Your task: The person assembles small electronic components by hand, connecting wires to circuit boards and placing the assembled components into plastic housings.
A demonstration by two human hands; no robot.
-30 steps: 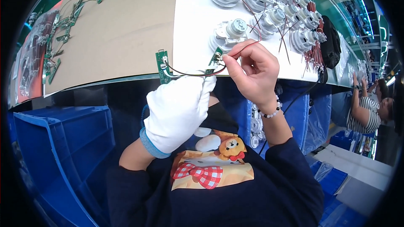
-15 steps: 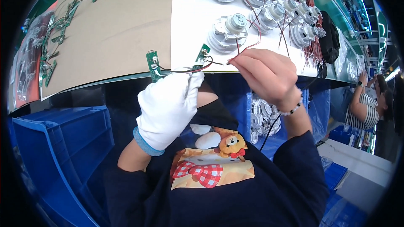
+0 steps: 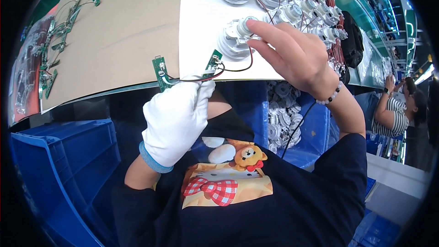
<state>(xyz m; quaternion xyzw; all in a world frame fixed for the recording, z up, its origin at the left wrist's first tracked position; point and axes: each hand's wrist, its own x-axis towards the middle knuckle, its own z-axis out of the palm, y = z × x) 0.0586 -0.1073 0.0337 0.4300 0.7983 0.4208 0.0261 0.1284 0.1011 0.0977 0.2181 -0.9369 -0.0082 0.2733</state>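
Observation:
My left hand (image 3: 176,114), in a white glove with a blue cuff, is closed on the wires of two small green circuit boards. One circuit board (image 3: 161,72) stands out at the left of its fingers, and the other circuit board (image 3: 213,64) at the right. A thin dark and red wire (image 3: 241,69) runs from the right board to the nearest white motor unit (image 3: 232,45). My bare right hand (image 3: 297,55) reaches over that unit. Its index finger and thumb are apart, their tips at the side of the unit's round motor; the other fingers are partly hidden.
Several more white motor units (image 3: 289,13) with wires crowd the far right. Circuit boards (image 3: 68,25) lie at the far left on brown cardboard (image 3: 123,23). Blue bins (image 3: 59,155) stand below the table; one holds white parts (image 3: 279,119). Another person (image 3: 391,116) sits at the right.
My right hand has let go of the thin wire and moved up to the nearest motor unit. The wire now hangs in a loop. My left hand keeps its hold on the board wires.

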